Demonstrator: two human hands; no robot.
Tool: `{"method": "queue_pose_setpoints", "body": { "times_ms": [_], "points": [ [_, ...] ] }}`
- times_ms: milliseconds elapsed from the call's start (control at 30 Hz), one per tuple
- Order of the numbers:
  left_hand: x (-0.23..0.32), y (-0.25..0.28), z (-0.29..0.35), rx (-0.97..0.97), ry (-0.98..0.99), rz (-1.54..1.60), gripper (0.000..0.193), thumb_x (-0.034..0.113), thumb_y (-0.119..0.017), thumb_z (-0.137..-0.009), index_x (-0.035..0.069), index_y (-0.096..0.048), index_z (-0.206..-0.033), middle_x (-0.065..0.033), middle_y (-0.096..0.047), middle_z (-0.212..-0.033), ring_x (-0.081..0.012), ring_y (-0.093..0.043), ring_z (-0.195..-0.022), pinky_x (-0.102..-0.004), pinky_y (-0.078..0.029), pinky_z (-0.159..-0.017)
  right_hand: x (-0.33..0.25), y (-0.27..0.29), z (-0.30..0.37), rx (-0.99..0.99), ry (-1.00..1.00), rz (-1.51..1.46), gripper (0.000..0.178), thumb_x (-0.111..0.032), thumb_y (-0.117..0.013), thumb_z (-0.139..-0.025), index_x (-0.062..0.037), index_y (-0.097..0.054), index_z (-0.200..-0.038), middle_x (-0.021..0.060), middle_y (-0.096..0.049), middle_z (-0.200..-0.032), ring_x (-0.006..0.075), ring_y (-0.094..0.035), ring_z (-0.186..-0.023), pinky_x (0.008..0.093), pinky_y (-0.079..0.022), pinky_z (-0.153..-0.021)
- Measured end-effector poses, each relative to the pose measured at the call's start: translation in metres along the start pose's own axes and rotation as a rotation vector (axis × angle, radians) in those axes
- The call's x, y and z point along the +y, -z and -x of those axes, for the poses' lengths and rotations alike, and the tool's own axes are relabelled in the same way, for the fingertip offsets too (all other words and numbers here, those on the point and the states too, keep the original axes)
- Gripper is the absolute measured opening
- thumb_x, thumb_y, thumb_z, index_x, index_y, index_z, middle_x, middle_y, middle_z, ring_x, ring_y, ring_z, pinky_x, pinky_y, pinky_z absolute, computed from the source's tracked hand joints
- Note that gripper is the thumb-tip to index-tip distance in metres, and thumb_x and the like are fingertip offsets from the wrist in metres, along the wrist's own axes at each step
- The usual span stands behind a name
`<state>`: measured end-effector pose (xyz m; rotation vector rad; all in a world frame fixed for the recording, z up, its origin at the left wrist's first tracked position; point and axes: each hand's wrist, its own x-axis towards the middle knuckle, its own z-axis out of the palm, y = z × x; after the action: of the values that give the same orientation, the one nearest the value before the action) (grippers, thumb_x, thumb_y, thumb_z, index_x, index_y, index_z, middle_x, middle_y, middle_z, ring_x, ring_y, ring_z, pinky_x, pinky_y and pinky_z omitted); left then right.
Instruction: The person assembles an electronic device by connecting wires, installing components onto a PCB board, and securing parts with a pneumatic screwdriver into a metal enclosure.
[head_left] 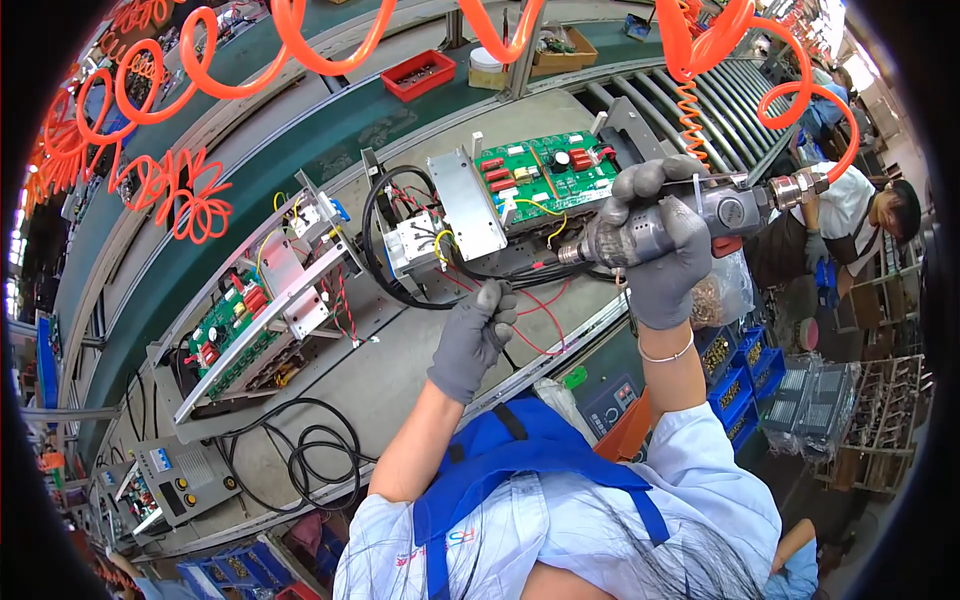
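Right hand [660,238]: grey-gloved, clasping a silver, cylindrical metal driver [735,211].
Left hand [474,336]: grey-gloved, apart from the right, holding its fingertips bunched; whether on something, I cannot tell.
Chassis [468,205]: open grey sheet metal with a green rectangular circuit board [535,172], sitting on the flat grey bench [398,365] beyond both hands.
Driver work: seemingly setting up a screw.
Driver tip: next move probably calling for aligning it while keeping the round black cables [525,277] clear.
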<state>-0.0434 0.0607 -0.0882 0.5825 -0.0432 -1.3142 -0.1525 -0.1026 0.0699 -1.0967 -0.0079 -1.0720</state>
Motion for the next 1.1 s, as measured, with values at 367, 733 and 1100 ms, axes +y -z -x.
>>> {"method": "queue_pose_setpoints", "body": {
  "times_ms": [367, 733, 1100],
  "points": [
    [0.013, -0.002, -0.011, 0.015, 0.043, 0.385, 0.019, 0.026, -0.061, -0.092, 0.008, -0.06, -0.1, -0.0027, -0.062, -0.083, -0.0103, -0.059, -0.067, -0.0169, -0.049, -0.051, 0.013, -0.015, -0.001, -0.087, 0.056, -0.137, 0.034, -0.001, -0.044, -0.079, -0.0056, -0.049, -0.113, 0.0116, -0.058, -0.096, 0.0254, -0.06, -0.088, 0.038, -0.054, -0.072],
    [0.021, -0.001, -0.022, -0.046, -0.083, 0.268, 0.019, 0.029, -0.063, -0.091, 0.011, -0.057, -0.095, -0.0015, -0.058, -0.079, -0.0071, -0.055, -0.066, -0.0159, -0.044, -0.05, 0.029, -0.017, -0.012, -0.078, -0.004, -0.08, 0.036, -0.006, -0.047, -0.078, -0.0082, -0.05, -0.114, 0.01, -0.058, -0.096, 0.0243, -0.058, -0.088, 0.0358, -0.051, -0.071],
    [0.014, -0.002, -0.04, 0.016, 0.005, 0.261, 0.047, 0.048, -0.061, -0.088, 0.006, -0.058, -0.106, -0.0055, -0.06, -0.093, -0.0129, -0.059, -0.075, -0.0253, -0.053, -0.063, 0.07, -0.023, -0.054, -0.086, 0.018, -0.061, 0.031, -0.008, -0.053, -0.082, -0.0057, -0.05, -0.113, 0.0101, -0.057, -0.096, 0.0234, -0.057, -0.086, 0.0359, -0.051, -0.074]
  ]
}}
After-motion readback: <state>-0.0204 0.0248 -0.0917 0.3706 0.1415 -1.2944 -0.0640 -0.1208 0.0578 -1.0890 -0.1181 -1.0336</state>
